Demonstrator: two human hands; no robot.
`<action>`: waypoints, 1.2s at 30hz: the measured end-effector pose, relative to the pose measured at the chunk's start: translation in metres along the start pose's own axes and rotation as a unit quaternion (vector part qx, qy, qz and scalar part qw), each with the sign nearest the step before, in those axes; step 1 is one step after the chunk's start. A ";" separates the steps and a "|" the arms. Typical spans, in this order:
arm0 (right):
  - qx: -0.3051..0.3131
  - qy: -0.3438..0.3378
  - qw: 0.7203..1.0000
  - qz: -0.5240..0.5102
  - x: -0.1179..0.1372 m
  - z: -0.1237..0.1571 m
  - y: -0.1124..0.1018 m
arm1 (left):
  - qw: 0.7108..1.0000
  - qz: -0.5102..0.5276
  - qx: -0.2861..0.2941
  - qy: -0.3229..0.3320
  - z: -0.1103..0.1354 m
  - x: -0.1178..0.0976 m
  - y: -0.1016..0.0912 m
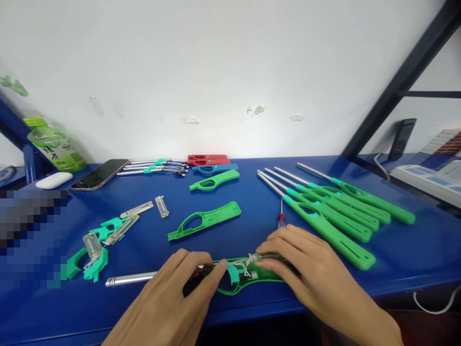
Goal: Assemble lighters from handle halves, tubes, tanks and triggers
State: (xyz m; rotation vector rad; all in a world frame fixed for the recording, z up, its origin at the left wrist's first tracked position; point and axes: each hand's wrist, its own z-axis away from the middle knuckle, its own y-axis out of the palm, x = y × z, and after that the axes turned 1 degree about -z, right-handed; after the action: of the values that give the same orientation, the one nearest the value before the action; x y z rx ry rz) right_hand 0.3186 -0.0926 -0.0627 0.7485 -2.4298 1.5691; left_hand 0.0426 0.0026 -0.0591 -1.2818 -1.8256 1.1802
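An opened green lighter shell [264,275] lies at the table's front edge, its inside facing up. Its metal nozzle tube [131,278] points left. Inside sit a teal trigger [233,274] and thin white wires [248,270]. My left hand [176,293] grips the lighter where the tube meets the shell, thumb and index finger close together near the trigger. Pinched in my right hand [302,269] is a clear fuel tank [256,258], over the shell's handle part; the hand hides most of it. Behind my right hand lies a screwdriver [281,220], partly covered.
Several assembled green lighters [334,235] lie at right. Green half shells [212,220], red shells [208,159] and nozzle tubes with wires [154,167] lie further back. Loose teal triggers and clear tanks [92,246], a phone [101,174] and a bottle [57,146] are at left.
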 end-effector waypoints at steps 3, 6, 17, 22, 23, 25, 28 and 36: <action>-0.005 0.012 1.000 0.000 0.000 0.000 0.000 | 1.000 0.003 0.002 0.004 0.001 0.002 0.002; -0.005 0.020 1.000 0.001 0.000 0.001 0.000 | 1.000 0.009 -0.005 0.015 0.000 0.005 0.005; -0.021 -0.011 1.000 0.003 0.003 -0.002 -0.002 | 0.998 0.037 -0.042 -0.010 0.000 0.010 0.013; -0.022 -0.007 1.000 0.003 0.003 -0.003 -0.002 | 0.997 0.050 -0.059 -0.030 -0.004 0.009 0.012; -0.021 -0.005 1.000 0.003 0.003 -0.003 -0.002 | 0.996 0.052 -0.058 -0.033 -0.004 0.009 0.011; -0.015 -0.002 1.000 0.002 0.003 -0.003 -0.003 | 0.997 0.057 -0.047 -0.039 -0.005 0.009 0.010; -0.011 0.000 1.000 0.003 0.003 -0.002 -0.003 | 0.997 0.064 -0.036 -0.037 -0.005 0.010 0.009; 0.007 0.001 1.000 -0.013 0.001 0.000 -0.003 | 0.995 0.077 -0.053 -0.031 -0.006 0.006 0.011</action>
State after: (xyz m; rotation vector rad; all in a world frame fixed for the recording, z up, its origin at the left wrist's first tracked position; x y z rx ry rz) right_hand 0.3194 -0.0940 -0.0598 0.7766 -2.4012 1.5773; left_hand 0.0500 0.0116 -0.0663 -1.4834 -1.8842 1.2304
